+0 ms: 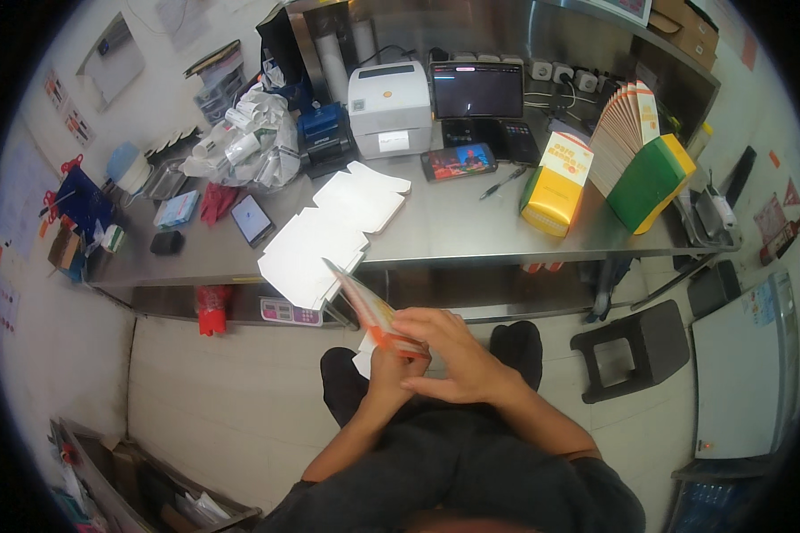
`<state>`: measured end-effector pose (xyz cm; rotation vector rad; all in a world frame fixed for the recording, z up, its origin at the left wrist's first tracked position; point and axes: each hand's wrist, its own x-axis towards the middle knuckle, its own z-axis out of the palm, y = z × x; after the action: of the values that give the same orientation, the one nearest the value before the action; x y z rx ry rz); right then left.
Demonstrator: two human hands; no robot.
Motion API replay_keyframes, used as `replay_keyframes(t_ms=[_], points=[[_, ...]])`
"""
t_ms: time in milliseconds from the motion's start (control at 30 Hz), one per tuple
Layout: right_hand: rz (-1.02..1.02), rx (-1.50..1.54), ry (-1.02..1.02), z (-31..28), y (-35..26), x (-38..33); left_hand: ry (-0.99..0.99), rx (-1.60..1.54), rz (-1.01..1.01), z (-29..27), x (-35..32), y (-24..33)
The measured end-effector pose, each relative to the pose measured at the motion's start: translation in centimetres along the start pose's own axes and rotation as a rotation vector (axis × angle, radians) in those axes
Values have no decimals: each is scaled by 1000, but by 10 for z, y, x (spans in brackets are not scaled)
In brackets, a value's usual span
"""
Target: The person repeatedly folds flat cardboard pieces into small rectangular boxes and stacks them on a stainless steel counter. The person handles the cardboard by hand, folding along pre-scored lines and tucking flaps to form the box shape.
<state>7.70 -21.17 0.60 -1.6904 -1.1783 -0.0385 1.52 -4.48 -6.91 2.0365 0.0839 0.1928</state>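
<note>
An orange, yellow and white printed cardboard carton [373, 313] is held up in front of my lap, tilted and seen nearly edge-on. My left hand [391, 380] is closed round its lower end. Across the same end lies my right hand [460, 354], its fingers bent over the carton and its thumb close to my left hand. A white flap [363, 357] shows beneath the carton, beside my knee. Beyond it, flat white carton blanks [316, 253] lie spread on the steel table [418, 235], with one part hanging over the front edge.
Standing on the table's right are a yellow carton [556, 191] and a row of folded cartons [627, 142] beside a green-yellow box [653, 186]. A label printer [389, 107], a tablet [478, 89] and phones [460, 162] stand behind. A black stool [631, 351] is at right.
</note>
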Motion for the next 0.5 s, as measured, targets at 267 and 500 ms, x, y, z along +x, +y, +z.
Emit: replay_keyframes(t_ms=[267, 500], points=[[286, -36, 334, 23, 25, -10, 41, -680, -107, 13, 6, -7], [12, -161, 175, 29, 51, -15, 132, -964, -267, -14, 25, -14]])
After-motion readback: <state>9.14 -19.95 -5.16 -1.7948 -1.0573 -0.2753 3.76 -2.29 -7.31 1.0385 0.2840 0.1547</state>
